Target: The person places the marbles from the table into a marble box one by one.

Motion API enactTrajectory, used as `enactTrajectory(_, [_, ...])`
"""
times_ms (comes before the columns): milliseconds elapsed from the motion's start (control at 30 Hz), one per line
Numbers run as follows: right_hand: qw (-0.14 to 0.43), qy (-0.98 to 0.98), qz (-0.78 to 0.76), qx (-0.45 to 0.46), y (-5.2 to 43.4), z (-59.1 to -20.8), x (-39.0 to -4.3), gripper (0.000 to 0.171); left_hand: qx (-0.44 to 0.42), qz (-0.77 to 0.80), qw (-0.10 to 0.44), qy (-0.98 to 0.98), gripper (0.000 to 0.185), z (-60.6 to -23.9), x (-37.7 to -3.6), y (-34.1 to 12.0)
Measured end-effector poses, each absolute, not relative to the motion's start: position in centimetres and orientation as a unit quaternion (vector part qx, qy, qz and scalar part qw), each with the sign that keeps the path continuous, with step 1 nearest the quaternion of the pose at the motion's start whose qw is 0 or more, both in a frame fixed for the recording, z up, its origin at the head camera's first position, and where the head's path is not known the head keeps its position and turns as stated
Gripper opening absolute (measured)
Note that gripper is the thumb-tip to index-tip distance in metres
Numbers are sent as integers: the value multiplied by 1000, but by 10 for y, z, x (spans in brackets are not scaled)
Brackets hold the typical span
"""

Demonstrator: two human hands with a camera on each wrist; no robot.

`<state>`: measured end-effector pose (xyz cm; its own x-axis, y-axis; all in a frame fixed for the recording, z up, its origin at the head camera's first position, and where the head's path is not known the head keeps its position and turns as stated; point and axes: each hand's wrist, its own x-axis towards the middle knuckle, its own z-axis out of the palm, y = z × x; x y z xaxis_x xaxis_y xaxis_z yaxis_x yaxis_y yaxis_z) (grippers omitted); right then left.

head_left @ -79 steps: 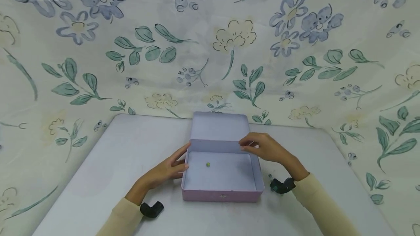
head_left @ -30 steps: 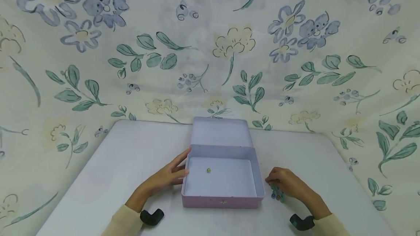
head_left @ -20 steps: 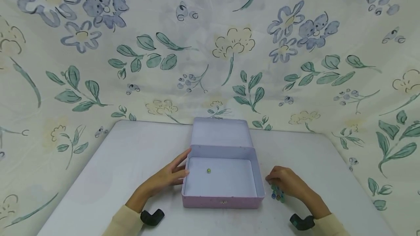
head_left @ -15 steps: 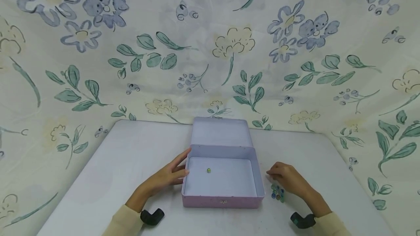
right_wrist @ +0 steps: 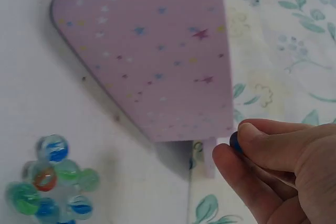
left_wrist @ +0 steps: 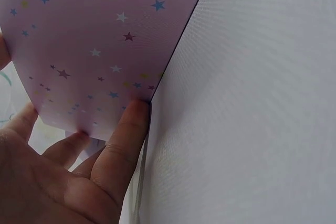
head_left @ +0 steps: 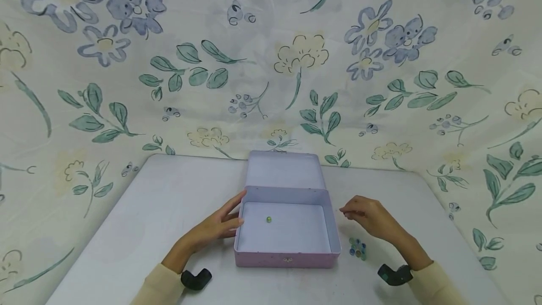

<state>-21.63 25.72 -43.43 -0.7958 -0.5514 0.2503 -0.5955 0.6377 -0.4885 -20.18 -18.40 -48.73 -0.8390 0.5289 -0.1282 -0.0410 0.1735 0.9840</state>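
Note:
A pink tin box [head_left: 288, 260] with a star pattern on its sides stands with its lid [head_left: 285, 169] laid back. One green marble [head_left: 268, 219] lies on its pale floor. My left hand [head_left: 213, 224] rests against the box's left wall, fingers spread and fingertips touching it, as the left wrist view also shows. My right hand [head_left: 372, 218] is raised just right of the box. Between thumb and forefinger it pinches a dark blue marble [right_wrist: 234, 142]. Below that hand, a cluster of glass marbles [head_left: 357, 248] in blue, green and orange-red sits on the table.
The white table [head_left: 178, 192] reaches back to a floral cloth [head_left: 254, 60] hanging behind and at the sides. A black wrist camera [head_left: 196, 280] sits by the left sleeve, another black camera [head_left: 394, 275] by the right.
My right hand went from over the box down to the marble cluster, then rose from it with a marble and moved away slightly. The left hand has stayed on the box.

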Motion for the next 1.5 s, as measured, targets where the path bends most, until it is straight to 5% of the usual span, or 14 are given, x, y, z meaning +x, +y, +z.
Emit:
enactTrajectory(867, [40,-865,252,431,184,-393,-256,21,155,619,222,738,73,-487,-202,-185])
enactTrajectory(1500, [-13,-845,250,472,131,-401,-268,20,149,617,225,739,73,-487,-202,-183])
